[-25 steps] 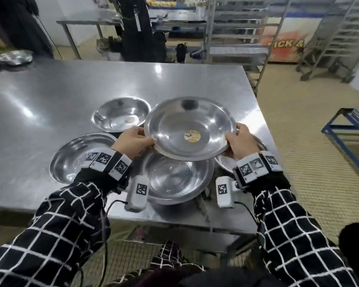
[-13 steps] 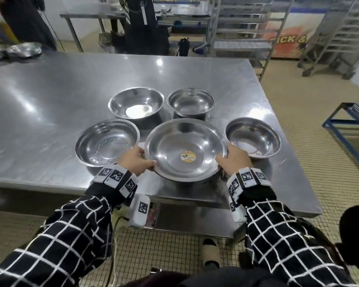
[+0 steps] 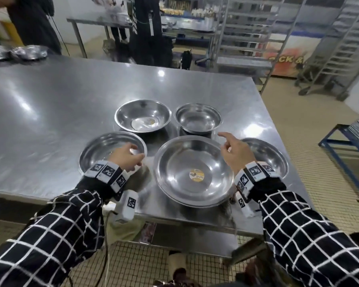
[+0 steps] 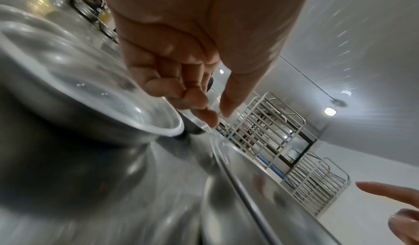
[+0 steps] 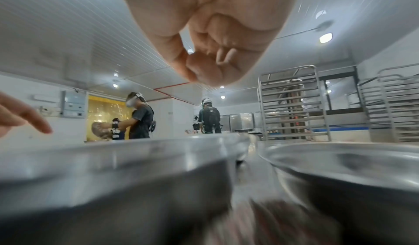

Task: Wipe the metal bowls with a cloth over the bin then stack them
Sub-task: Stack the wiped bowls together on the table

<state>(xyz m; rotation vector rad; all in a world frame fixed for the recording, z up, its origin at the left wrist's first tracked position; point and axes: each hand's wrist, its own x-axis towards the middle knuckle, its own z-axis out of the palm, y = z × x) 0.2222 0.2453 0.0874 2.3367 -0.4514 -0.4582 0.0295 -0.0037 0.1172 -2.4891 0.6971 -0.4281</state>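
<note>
Between both hands, large stickered bowl [image 3: 194, 171] sits near worktop [image 3: 50, 104] front edge. Left hand [image 3: 126, 156] and right hand [image 3: 235, 153] flank its rim, each grip loosely curled, empty. Left-side bowl [image 3: 104, 148] lies under left hand, nearest.

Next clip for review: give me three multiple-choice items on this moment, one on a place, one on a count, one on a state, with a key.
1. Where does the large bowl with the sticker sit?
A. near table edge, between the hands
B. far left corner
C. on the floor

2. How many spots on the near table hold bowls?
A. three
B. five
C. seven

3. What do the left hand and right hand hold?
A. a cloth
B. the large bowl
C. nothing

Key: 1 A, it lies nearest the person; 2 B, five separate spots; 3 C, both hands hover empty.
</note>
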